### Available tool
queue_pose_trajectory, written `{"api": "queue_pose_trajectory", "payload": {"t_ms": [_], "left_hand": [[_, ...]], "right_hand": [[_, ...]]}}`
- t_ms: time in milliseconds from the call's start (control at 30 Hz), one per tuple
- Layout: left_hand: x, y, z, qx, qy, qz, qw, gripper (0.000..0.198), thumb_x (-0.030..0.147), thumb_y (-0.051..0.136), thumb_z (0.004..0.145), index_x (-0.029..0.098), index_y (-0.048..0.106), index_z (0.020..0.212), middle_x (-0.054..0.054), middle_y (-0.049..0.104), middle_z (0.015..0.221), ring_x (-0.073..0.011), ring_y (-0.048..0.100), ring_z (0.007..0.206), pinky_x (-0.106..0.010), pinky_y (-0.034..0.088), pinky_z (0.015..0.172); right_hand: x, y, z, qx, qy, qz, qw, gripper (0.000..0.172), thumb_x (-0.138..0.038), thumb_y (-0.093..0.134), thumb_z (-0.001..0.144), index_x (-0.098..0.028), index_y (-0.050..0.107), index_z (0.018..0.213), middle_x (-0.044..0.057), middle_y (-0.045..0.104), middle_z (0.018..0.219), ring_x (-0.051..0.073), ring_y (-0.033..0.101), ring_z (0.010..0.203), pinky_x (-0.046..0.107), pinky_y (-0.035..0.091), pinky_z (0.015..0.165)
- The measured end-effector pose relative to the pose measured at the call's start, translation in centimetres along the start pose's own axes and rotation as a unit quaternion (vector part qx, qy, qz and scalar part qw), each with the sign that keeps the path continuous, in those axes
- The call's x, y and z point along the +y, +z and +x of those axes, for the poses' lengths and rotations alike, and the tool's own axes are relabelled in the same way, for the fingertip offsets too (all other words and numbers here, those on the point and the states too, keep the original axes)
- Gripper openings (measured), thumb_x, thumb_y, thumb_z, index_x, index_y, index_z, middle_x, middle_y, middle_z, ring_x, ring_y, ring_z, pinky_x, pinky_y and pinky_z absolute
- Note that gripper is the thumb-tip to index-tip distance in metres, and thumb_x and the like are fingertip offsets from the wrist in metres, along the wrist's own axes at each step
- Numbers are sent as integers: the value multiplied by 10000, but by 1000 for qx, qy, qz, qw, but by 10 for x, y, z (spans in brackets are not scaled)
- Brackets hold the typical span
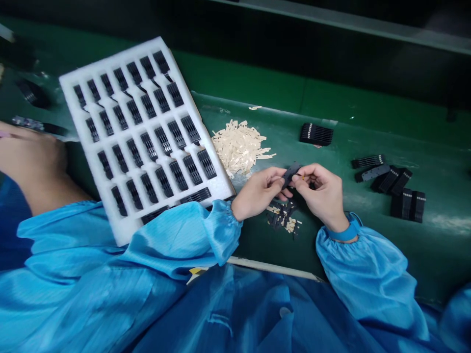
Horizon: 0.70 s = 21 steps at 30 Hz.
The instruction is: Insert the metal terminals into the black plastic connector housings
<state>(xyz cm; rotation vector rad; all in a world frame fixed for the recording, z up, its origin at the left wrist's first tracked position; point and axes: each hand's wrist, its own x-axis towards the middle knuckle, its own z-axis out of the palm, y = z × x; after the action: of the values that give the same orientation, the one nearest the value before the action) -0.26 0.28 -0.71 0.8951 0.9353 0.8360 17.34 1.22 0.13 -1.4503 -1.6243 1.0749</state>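
Note:
My left hand is closed on the left side of a flat dark part, held tilted between thumb and fingers. At the right side of that part, my right hand has its fingertips pinched, with a tiny orange piece showing at them; what exactly the fingertips grip is too small to make out. Just below both hands lies a small heap of black and beige bits. Behind my left hand spreads a larger pile of thin beige strips.
A white foam tray with several black parts in its slots stands at the left. Black stacks sit behind my right hand, and more black parts lie at the right. Another person's arm reaches in at the far left.

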Motion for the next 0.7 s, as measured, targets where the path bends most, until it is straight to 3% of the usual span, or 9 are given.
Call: {"api": "queue_pose_trajectory", "payload": {"t_ms": [700], "left_hand": [[-1,0,0,-1,-4,-4,1000,150,166,556,967,105,624,1087,-45,717,834,-91,703,713,-214,594,687]], "right_hand": [[1,1,0,3,-14,-12,1000,70,-246,685,848,-209,653,798,-8,601,686,122,516,576,272,412,538]]}}
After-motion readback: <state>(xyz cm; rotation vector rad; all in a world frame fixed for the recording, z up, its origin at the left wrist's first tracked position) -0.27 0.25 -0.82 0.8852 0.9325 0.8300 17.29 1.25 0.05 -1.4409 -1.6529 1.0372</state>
